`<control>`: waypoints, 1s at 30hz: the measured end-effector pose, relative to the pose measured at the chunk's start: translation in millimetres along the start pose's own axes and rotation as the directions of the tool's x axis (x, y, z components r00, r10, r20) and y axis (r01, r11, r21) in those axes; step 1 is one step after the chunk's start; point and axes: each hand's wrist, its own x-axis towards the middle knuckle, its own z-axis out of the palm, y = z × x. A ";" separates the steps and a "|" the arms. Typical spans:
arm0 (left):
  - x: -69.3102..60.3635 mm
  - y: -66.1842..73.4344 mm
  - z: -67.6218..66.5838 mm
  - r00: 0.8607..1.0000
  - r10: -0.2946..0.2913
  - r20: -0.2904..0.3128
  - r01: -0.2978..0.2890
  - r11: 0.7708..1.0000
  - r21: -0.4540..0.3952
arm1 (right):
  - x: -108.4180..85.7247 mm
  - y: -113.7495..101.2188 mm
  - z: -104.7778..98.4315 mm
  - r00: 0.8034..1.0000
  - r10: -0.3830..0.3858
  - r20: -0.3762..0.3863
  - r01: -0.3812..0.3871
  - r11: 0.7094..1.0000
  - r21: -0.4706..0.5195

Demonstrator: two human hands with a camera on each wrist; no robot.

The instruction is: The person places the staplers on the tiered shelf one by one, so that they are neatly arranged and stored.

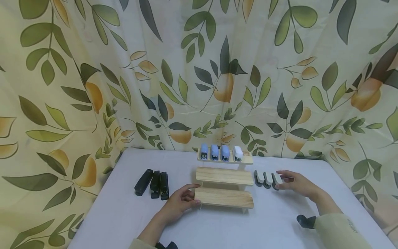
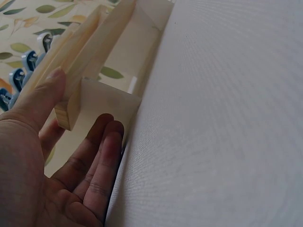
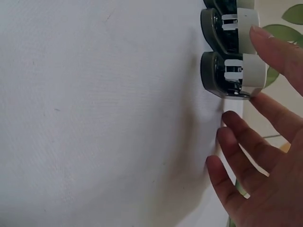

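A three-tier wooden display rack (image 1: 224,197) stands mid-table. My left hand (image 1: 181,204) pinches the left end of its lowest board; in the left wrist view the thumb (image 2: 56,80) lies on the board and the other fingers are below it. On the right, three white-and-dark staplers (image 1: 259,178) stand side by side. My right hand (image 1: 295,182) has thumb and forefinger around the rightmost white stapler (image 3: 253,73), the other fingers spread apart from it. Three blue staplers (image 1: 214,152) and one white stapler (image 1: 237,153) stand on the top tier.
Three black staplers (image 1: 160,183) lie left of the rack on the white tablecloth (image 1: 124,221). A leaf-and-fruit patterned curtain (image 1: 199,86) hangs behind and at the sides of the table. A dark device is strapped near each wrist.
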 end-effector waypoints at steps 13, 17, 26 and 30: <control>-0.5 0.6 -0.1 1.000 0.000 -0.004 0.000 1.000 0.006 | 8.8 8.5 4.2 1.000 0.026 -0.001 -0.026 1.000 0.015; -0.3 0.2 0.1 1.000 0.002 -0.008 -0.002 1.000 0.015 | 12.7 9.6 3.0 0.999 0.031 0.011 -0.031 1.000 0.003; -0.2 0.9 -0.5 1.000 -0.005 -0.007 0.005 1.000 0.003 | 16.3 8.7 2.6 0.999 0.032 0.024 -0.032 0.999 -0.003; 0.0 1.0 -0.4 1.000 -0.010 -0.002 0.010 1.000 -0.009 | 16.5 9.1 3.2 0.999 0.041 0.011 -0.041 0.999 0.012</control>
